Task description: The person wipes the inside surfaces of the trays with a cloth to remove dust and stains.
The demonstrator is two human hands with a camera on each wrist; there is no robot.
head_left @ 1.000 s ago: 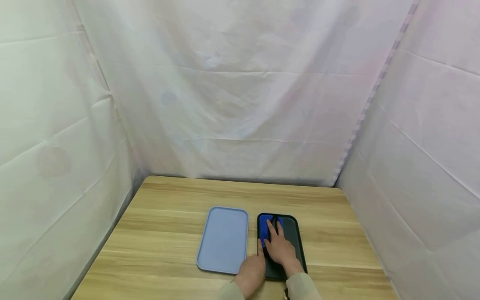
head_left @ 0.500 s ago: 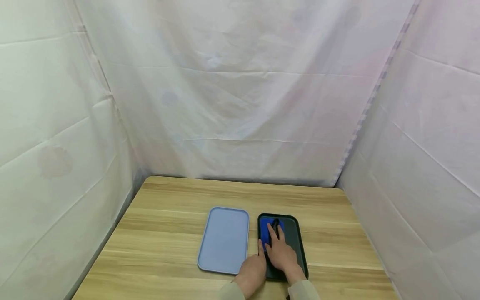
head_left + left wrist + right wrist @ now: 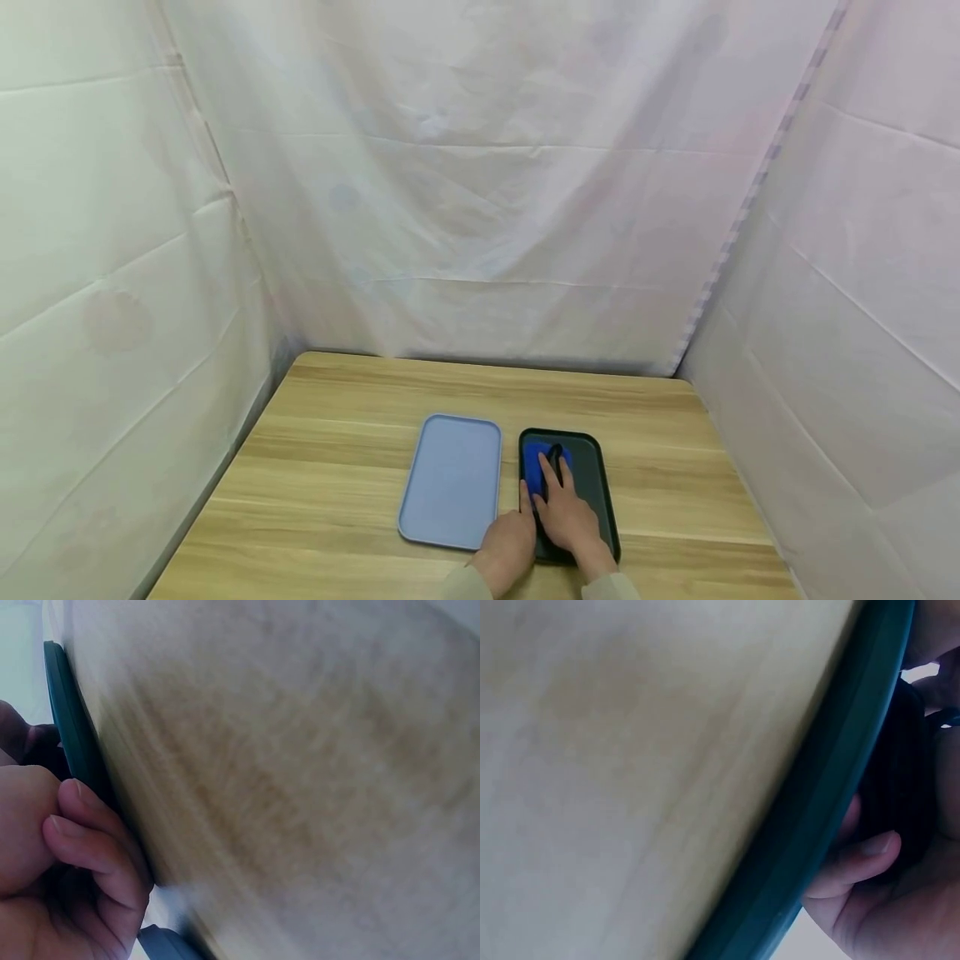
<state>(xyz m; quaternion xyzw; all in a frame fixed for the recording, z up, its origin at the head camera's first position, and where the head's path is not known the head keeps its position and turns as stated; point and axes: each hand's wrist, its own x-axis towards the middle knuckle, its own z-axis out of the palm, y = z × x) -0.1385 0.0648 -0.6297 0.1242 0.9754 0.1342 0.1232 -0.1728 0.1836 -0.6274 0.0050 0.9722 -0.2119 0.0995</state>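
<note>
A dark green tray (image 3: 594, 475) lies on the wooden table. On its left part is a flat blue piece (image 3: 533, 462) with a black handle-like part (image 3: 555, 454) on top. My right hand (image 3: 568, 517) holds this from above, the index and middle fingers spread along the black part. In the right wrist view, curled fingertips sit against the black part (image 3: 900, 772), beside the tray rim (image 3: 817, 795). My left hand (image 3: 512, 542) grips the tray's near left edge, one finger stretched forward along it. Its other fingers (image 3: 97, 847) curl against the rim in the left wrist view.
A light blue tray (image 3: 453, 479) lies just left of the dark green one, close to my left hand. The wooden table (image 3: 337, 467) extends around both trays. Pale fabric (image 3: 480, 208) hangs behind the table and on both sides.
My right hand and the blue piece with the black handle have slid a little nearer to me along the tray. The left hand keeps its place at the tray's edge.
</note>
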